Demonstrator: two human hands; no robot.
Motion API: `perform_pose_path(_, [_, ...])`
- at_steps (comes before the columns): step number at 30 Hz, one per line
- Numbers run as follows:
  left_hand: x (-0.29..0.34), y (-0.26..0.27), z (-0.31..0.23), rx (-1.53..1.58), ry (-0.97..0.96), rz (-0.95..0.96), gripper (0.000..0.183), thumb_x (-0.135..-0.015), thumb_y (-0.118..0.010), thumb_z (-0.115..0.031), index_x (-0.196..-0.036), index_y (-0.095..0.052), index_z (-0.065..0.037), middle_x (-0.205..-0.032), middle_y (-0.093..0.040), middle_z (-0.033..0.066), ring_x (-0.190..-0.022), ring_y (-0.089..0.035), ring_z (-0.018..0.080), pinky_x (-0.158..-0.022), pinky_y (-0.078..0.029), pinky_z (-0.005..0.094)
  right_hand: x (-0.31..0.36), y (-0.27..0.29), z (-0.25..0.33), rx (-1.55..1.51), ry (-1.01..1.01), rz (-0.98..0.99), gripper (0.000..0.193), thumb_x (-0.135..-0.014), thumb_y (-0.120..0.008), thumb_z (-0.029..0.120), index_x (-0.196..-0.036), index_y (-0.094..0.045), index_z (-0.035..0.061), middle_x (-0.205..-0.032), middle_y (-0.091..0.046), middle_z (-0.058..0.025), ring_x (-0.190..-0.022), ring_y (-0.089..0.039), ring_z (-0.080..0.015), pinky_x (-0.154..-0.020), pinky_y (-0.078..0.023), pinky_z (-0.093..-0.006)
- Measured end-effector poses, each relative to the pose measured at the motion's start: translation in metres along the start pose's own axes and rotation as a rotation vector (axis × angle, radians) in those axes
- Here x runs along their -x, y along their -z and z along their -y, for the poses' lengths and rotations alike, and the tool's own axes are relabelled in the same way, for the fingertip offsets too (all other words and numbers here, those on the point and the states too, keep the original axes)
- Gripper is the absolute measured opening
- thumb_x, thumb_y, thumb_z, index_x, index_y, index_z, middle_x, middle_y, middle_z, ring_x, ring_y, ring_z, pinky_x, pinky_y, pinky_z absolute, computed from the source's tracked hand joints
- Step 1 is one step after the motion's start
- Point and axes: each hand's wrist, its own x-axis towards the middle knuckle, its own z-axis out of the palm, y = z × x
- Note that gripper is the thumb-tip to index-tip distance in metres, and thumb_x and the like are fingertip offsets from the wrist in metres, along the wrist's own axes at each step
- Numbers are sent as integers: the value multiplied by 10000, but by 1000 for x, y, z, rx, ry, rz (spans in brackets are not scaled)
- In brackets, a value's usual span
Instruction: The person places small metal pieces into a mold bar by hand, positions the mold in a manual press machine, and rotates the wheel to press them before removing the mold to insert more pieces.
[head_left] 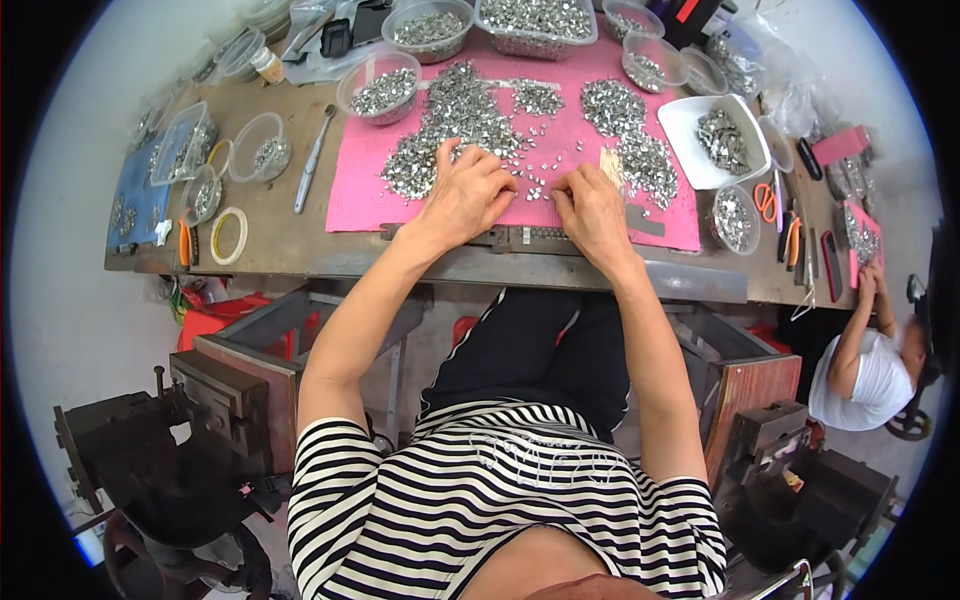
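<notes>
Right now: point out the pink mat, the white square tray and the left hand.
pink mat [365, 190]: head view, bare patch near its left edge.
white square tray [684, 128]: head view, bare floor at its left side.
left hand [468, 192]: head view, back of the hand, resting on the mat.

A worn brown wooden table [290, 235] with a metal front edge stands on a pale grey concrete floor [70, 310] in even, soft light. Below the table sit wooden and metal frames [250, 365], with dark iron machines at the lower left [150, 450] and lower right [810, 480]. Another person [865, 375] sits at the right.
</notes>
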Motion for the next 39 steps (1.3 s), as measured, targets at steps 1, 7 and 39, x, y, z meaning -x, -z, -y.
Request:
perform_pose_path(1, [-1,1,-2,10,-8,-2,84,-845,-758,-158,-919,-736,-124,-905,-635,13,-987,-595,210,-1095,-293,512,3,3,1,3,-5,1,93,-828,-733,63,-881,-668,23,-861,-592,-128,-862,-601,-337,-781,-493,-457])
perform_pose_path(7, [15,6,-41,176,38,-103,94,-824,-742,-141,-909,-719,-109,-884,-636,23,-976,-598,224,-1080,-317,528,23,26,22,-309,-82,77,109,-833,-723,13,-920,-658,9,-905,-628,-127,-889,-618,-327,-794,-476,-421])
perform_pose_path(39, [6,-15,-38,34,234,-137,113,-854,-771,-197,-938,-727,-135,-847,-632,3,-907,-590,219,-1013,-326,493,-2,-3,13,-111,-146,80,121,-831,-750,119,-854,-672,29,-861,-649,-130,-857,-623,-345,-787,-464,-459])
